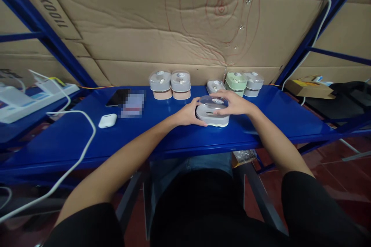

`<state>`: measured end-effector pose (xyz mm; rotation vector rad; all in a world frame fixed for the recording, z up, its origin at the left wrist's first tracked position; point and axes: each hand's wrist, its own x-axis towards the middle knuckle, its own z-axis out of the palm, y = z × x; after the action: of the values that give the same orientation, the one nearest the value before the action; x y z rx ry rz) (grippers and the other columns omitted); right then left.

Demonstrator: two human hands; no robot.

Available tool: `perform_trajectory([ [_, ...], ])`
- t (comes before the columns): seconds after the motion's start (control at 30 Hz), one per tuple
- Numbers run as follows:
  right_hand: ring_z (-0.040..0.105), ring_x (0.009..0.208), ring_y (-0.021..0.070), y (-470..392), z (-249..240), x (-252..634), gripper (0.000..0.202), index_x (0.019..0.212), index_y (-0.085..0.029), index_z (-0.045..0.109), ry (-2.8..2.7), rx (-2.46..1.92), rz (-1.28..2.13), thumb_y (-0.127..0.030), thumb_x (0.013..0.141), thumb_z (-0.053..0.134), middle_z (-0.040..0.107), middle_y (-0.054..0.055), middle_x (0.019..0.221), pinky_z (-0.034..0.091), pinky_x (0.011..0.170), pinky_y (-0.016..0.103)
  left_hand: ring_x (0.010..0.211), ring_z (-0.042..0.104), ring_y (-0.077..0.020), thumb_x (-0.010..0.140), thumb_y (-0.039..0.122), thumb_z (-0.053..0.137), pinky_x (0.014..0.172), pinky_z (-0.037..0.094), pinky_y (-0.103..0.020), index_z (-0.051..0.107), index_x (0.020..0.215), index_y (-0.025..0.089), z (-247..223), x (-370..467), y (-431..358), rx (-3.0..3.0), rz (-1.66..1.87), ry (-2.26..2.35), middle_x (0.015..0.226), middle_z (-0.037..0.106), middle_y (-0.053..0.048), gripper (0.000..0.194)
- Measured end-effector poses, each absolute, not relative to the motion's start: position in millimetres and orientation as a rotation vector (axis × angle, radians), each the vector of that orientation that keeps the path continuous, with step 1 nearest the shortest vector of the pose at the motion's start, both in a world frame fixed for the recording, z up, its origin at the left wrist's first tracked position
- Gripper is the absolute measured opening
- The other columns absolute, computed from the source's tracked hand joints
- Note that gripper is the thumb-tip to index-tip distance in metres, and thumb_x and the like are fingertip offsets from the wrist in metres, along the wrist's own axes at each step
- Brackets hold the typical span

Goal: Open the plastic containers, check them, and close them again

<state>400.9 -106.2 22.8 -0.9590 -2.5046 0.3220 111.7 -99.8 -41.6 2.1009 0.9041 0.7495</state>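
A grey oval box with a clear domed lid sits near the front edge of the blue table. Around its left side wraps my left hand, thumb and fingers against the wall. My right hand grips the lid and upper body from the right. Behind the box stand a small grey box, a green one and another grey one. Two grey-topped boxes with pinkish lower parts stand further left.
On the table's left lie a dark phone, a blurred flat item and a white earphone case. A white cable crosses the left end. Cardboard backs the table; an open carton lies at right.
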Motion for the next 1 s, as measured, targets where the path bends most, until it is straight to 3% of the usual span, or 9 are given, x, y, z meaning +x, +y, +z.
perform_trajectory([
  [0.17, 0.072, 0.136, 0.0446, -109.0, 17.3, 394.3, 0.097, 0.156, -0.019, 0.076, -2.545, -0.994, 0.326, -0.075, 0.079, 0.092, 0.077, 0.021, 0.147, 0.054, 0.121, 0.066, 0.167, 0.05, -0.0544, 0.057, 0.051, 0.111, 0.139, 0.035, -0.074, 0.028, 0.183, 0.015, -47.0, 111.8, -96.7, 2.091, 0.769, 0.919, 0.175, 0.054, -0.033, 0.156],
  [0.4, 0.071, 0.139, 0.0408, -106.9, 5.9, 386.4, 0.095, 0.161, -0.025, 0.071, -2.575, -0.939, 0.339, -0.07, 0.08, 0.094, 0.075, 0.016, 0.149, 0.055, 0.124, 0.062, 0.169, 0.048, -0.0538, 0.057, 0.047, 0.11, 0.141, 0.033, -0.072, 0.025, 0.185, 0.013, -41.6, 111.1, -98.3, 2.087, 0.693, 0.974, 0.175, 0.055, -0.033, 0.157],
  [0.6, 0.066, 0.15, 0.045, -102.4, 1.5, 395.0, 0.118, 0.178, -0.026, 0.052, -2.607, -1.006, 0.427, -0.074, 0.079, 0.095, 0.068, 0.019, 0.165, 0.052, 0.128, 0.066, 0.164, 0.056, -0.0509, 0.059, 0.049, 0.109, 0.138, 0.041, -0.067, 0.03, 0.182, 0.011, -37.4, 98.9, -88.9, 2.121, 0.723, 0.986, 0.172, 0.059, -0.033, 0.152],
  [0.77, 0.067, 0.147, 0.0447, -93.9, -8.3, 392.3, 0.12, 0.177, -0.023, 0.053, -2.532, -0.977, 0.311, -0.074, 0.078, 0.096, 0.069, 0.02, 0.162, 0.05, 0.129, 0.065, 0.167, 0.052, -0.0492, 0.064, 0.046, 0.107, 0.138, 0.041, -0.07, 0.037, 0.178, 0.016, -37.8, 80.3, -72.5, 2.16, 0.826, 0.936, 0.176, 0.052, -0.033, 0.137],
  [0.9, 0.07, 0.139, 0.047, -89.3, -2.3, 382.0, 0.103, 0.171, -0.022, 0.06, -2.287, -1.168, 0.073, -0.074, 0.086, 0.087, 0.072, 0.022, 0.153, 0.055, 0.123, 0.067, 0.154, 0.067, -0.0436, 0.076, 0.04, 0.1, 0.133, 0.049, -0.068, 0.037, 0.175, 0.02, -39.1, 78.1, -63.0, 2.053, 1.08, 0.963, 0.167, 0.062, -0.031, 0.119],
  [1.0, 0.068, 0.136, 0.0538, -75.6, 11.5, 374.3, 0.096, 0.169, -0.015, 0.059, -1.999, -1.449, -0.124, -0.073, 0.094, 0.078, 0.071, 0.029, 0.147, 0.056, 0.117, 0.072, 0.148, 0.071, -0.0393, 0.084, 0.037, 0.094, 0.132, 0.051, -0.066, 0.043, 0.169, 0.025, -36.6, 81.4, -62.3, 2.053, 1.304, 1.004, 0.155, 0.071, -0.023, 0.099],
])
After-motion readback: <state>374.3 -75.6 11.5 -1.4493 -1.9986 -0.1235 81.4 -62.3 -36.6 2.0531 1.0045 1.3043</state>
